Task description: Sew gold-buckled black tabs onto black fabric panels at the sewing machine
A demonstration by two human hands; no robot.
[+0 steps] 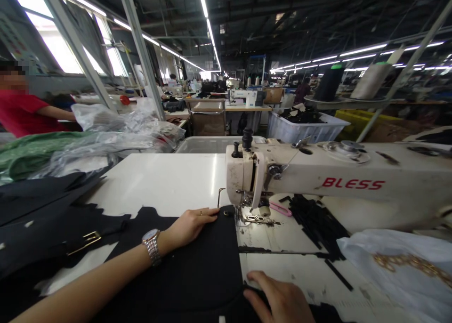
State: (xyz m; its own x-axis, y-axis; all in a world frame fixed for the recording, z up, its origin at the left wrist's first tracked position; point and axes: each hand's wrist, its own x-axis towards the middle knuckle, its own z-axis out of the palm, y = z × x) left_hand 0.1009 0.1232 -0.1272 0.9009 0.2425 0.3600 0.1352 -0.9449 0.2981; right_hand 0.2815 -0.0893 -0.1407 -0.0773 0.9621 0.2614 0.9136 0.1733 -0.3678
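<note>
A large black fabric or leather piece (208, 252) lies on the white sewing table, its right edge beside the needle area. My left hand (189, 226), with a metal watch on the wrist, rests flat on its upper part, fingers stretched toward a small gold-coloured fitting (229, 213) at the corner. Lower down, my right hand (278, 297) grips the piece's right edge between thumb and forefinger. The presser foot (254, 218) of the sewing machine (339, 172) sits just right of the fitting, apart from my fingers.
Black strips (314, 219) and a pink-handled tool (280, 208) lie under the machine arm. A plastic bag (384, 247) with gold chain (406, 262) is at right. Black pieces with a buckle (90, 238) lie at left. A person in a red shirt (24, 113) stands far left.
</note>
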